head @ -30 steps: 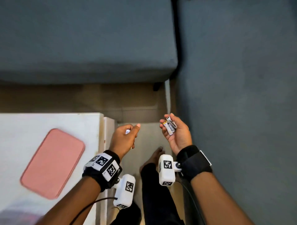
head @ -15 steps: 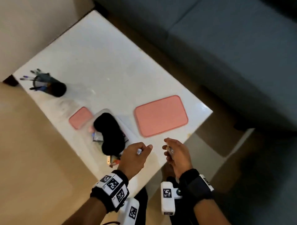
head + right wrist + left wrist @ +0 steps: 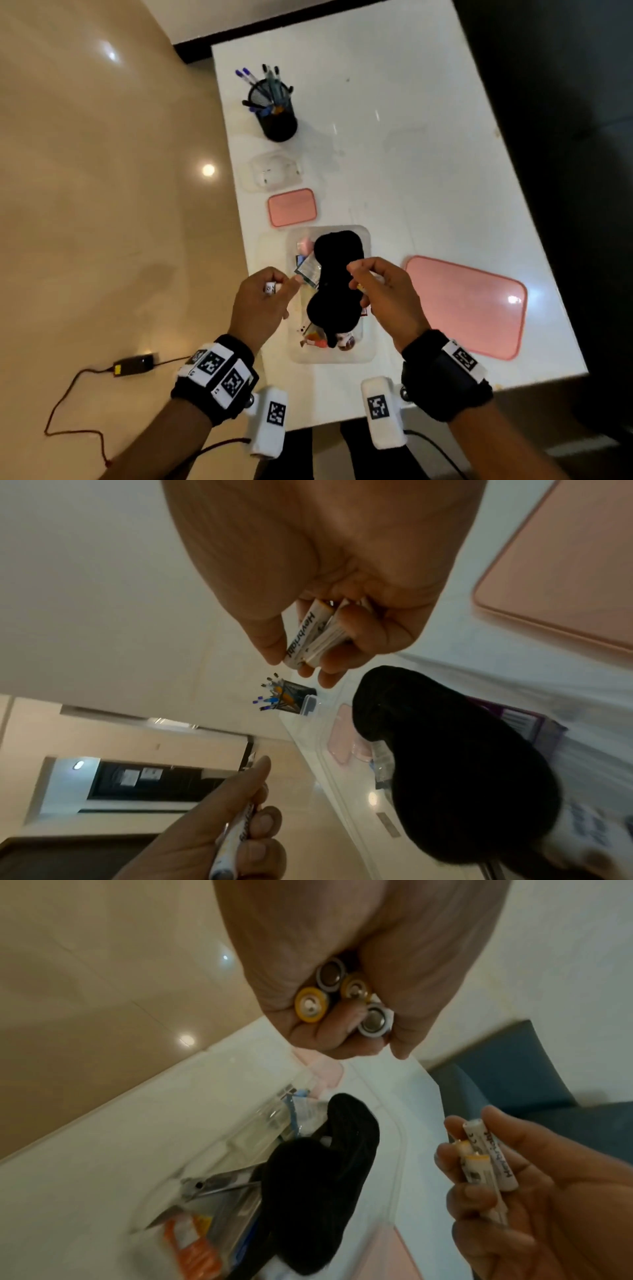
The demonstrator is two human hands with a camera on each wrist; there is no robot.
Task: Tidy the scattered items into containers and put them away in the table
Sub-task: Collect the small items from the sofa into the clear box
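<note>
My left hand (image 3: 270,298) grips several white and yellow batteries (image 3: 342,996), their round ends showing in the left wrist view. More white batteries (image 3: 311,637) are held in my right hand (image 3: 373,291). Both hands hover over a clear plastic container (image 3: 329,356) on the white table (image 3: 411,137). A black eye mask (image 3: 335,277) lies across small packets inside that container. A large pink lid (image 3: 466,305) sits to the container's right.
A small pink lid (image 3: 292,207) and a small clear container (image 3: 272,170) lie further back along the table's left edge. A black mesh pen holder (image 3: 274,106) stands behind them. A power adapter with cable (image 3: 133,365) lies on the beige floor.
The view swung from the grey sofa to the table. Both hands, still holding batteries, moved from beside the sofa to above the clear container.
</note>
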